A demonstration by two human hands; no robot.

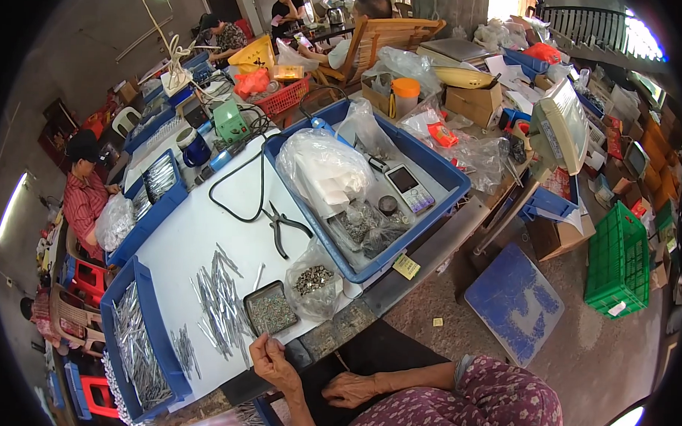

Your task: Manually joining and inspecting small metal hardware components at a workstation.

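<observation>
My left hand (277, 365) is raised at the table's near edge, just below a small dark square tray (271, 310) of tiny grainy parts. Its fingers are curled in, thumb close to the forefinger; whatever they may hold is too small to make out. My right hand (350, 390) rests on my dark-clothed lap, fingers loosely laid down, holding nothing visible. Left of the tray, long thin silver metal pieces (221, 303) lie loose on white paper, with a smaller pile (185, 350) beside them. A clear bag (314, 280) of small brassy metal parts sits right of the tray.
A blue bin (143, 337) of silver pieces stands at the left. Black-handled pliers (284, 230) lie farther back. A large blue tray (361, 274) holds bags and a mobile phone (409, 188). A green crate (617, 260) stands on the floor at right. Other people sit farther off.
</observation>
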